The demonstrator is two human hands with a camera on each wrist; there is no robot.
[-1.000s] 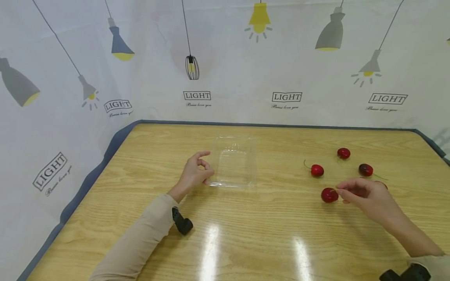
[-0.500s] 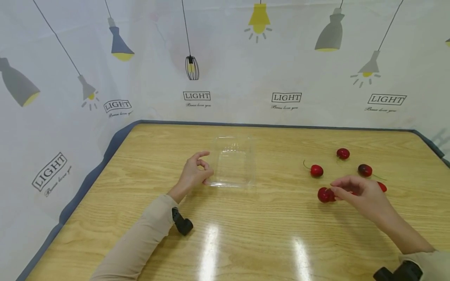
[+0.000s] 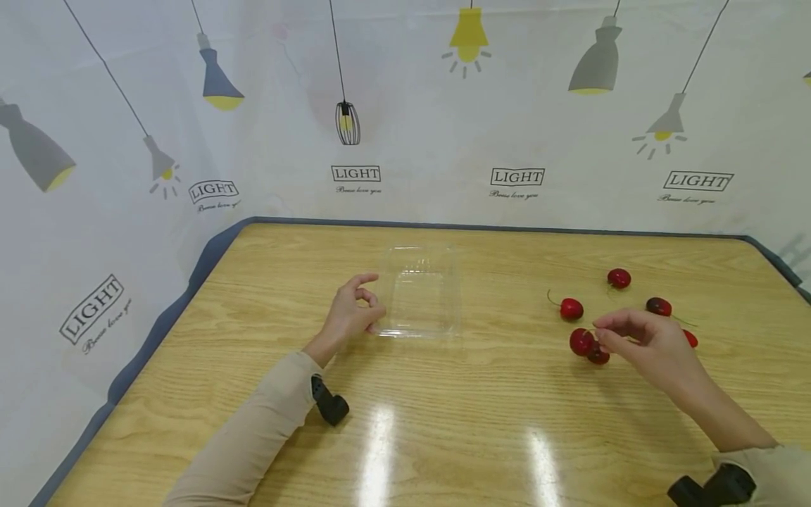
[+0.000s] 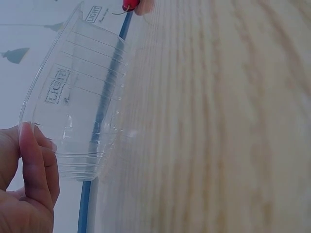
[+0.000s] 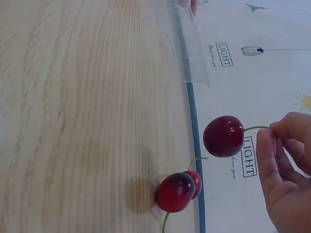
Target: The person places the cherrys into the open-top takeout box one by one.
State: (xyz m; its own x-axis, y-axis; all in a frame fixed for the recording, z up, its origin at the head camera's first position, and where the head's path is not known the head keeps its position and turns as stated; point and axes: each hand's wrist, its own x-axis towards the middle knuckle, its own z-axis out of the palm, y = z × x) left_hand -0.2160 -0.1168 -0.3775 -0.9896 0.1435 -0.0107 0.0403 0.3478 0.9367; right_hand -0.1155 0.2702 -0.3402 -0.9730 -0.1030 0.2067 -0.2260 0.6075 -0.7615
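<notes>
At the left, my left hand [image 3: 352,307] pinches the rim of a clear plastic box [image 3: 421,334]; in the left wrist view its fingers [image 4: 35,170] lie at the box's edge. My right hand [image 3: 655,348] holds a dark red cherry [image 3: 581,342] by its green stem, between thumb and fingertip. The right wrist view shows this cherry [image 5: 223,136] hanging off the table. Just behind and below it, another cherry [image 3: 598,355] rests on the wood, partly covered in the head view.
More cherries lie around the right hand: one with a long stem [image 3: 571,309], one farther back [image 3: 619,279], a darker one [image 3: 659,306], and one half hidden behind the hand [image 3: 690,339]. A printed cloth wall [image 3: 431,197] borders the wooden table [image 3: 469,422].
The right hand has moved slightly left and up, raising the held cherry and uncovering a cherry beneath it. The left hand and the box have stayed in place.
</notes>
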